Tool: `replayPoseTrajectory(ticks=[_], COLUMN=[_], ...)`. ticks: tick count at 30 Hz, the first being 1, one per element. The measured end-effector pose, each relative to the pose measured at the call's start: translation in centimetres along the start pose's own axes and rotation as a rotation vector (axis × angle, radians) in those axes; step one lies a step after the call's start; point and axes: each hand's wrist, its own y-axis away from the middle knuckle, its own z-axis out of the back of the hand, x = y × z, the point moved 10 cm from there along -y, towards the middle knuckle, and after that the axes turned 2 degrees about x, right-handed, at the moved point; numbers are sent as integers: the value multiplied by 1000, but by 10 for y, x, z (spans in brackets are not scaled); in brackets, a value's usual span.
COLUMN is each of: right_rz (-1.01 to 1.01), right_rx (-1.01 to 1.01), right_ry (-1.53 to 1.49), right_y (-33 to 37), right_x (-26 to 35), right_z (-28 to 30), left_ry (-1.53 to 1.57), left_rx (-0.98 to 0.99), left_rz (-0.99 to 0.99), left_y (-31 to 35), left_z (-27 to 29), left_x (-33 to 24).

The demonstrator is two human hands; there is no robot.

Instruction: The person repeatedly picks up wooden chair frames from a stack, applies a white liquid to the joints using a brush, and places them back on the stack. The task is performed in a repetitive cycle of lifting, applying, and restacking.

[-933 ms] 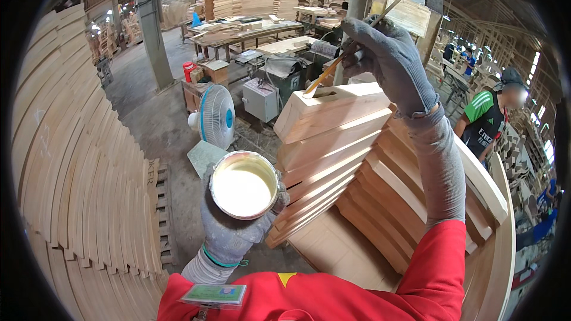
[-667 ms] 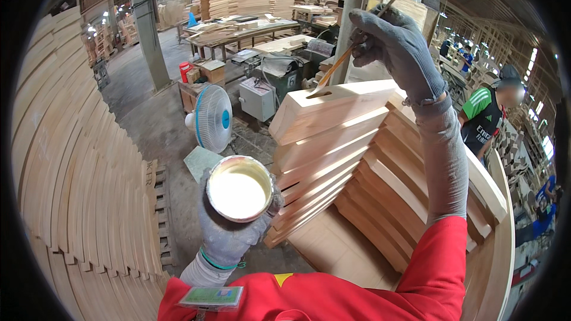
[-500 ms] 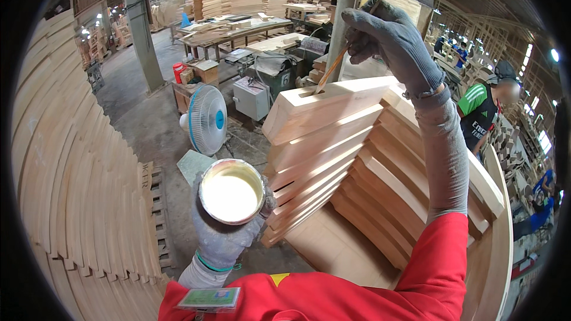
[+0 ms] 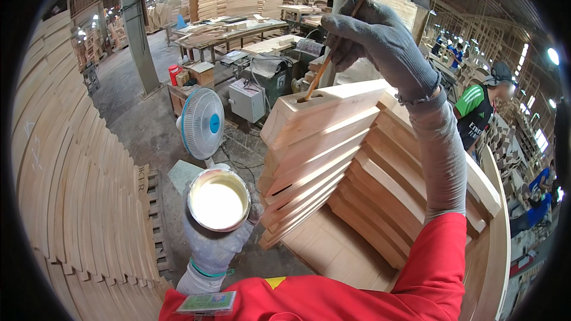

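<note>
Apparently unfinished, the slotted pale-wood block (image 4: 319,116) takes a slim brown brush (image 4: 322,75) pinched by the grey-gloved right hand (image 4: 380,41), the dusty-gloved left hand (image 4: 214,249) clasping a round cream-filled pot (image 4: 218,178) below-left of the block.

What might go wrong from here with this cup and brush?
The left hand holds an open cup: a tilt could spill the pale liquid. The brush in the right hand is at the slot in the top block and could drip around it. Pressing hard might shift that block on its stack.
</note>
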Motion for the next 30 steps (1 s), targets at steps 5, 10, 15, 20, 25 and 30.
replayPoseTrajectory(ticks=[5,10,15,20,25,30], right_rz=[-19,-40,-31,-56,-70,-77], right_rx=[26,43,171,151,152,100], right_ry=[1,-29,-120,56,-24,82], right_y=[0,0,1,-9,-3,-2], right_x=[-6,-13,-25,-18,-10,-17], right_z=[-2,-14,-21,-14,-21,-8], left_ry=[-303,171,759,119,594,618], left_rx=[-28,-136,-122,-38,-89,-35], left_rz=[-6,144,281,120,242,225], left_y=[1,4,10,13,10,10], left_z=[5,12,7,16,16,11], left_x=[-4,8,28,9,28,20])
